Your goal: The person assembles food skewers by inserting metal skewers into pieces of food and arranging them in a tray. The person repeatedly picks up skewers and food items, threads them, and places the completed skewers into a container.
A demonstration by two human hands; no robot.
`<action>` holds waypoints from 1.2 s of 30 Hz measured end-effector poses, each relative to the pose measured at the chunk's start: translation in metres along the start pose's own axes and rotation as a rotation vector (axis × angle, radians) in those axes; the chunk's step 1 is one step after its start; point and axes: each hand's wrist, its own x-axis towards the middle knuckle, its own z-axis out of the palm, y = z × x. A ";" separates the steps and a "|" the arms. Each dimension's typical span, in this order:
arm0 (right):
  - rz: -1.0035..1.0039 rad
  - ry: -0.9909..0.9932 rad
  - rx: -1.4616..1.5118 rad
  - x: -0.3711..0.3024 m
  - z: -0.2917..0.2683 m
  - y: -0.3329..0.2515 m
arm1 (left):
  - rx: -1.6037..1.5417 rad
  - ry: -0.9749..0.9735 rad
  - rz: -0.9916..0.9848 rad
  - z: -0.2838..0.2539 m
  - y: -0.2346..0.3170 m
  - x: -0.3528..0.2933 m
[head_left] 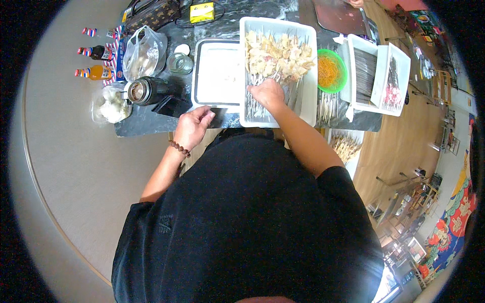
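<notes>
My right hand [268, 94] reaches into a white plastic tub [312, 76]. Its fingers are closed on the thin sticks of skewers [278, 50], just below the pale, folded food threaded on them. How many sticks it grips is hidden. My left hand [192, 126], with a brown bead bracelet [179, 148] at the wrist, is at the near table edge beside a flat black object [173, 106]. Its thumb and fingers are bent close together; whatever they hold, if anything, is hidden. A white tray with a dark rim [217, 73] lies between the hands, to the left of the tub.
Right of the tub are a green bowl [345, 76] of orange shreds, loose bare sticks [329, 107] and two white tubs of skewers [374, 103]. Leftward are a dark jar [146, 92], a glass jar [180, 63], plastic bags [146, 53] and bottles [96, 72].
</notes>
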 end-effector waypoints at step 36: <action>-0.429 0.408 0.438 0.016 0.019 0.084 | 0.103 0.219 0.029 0.137 0.094 0.111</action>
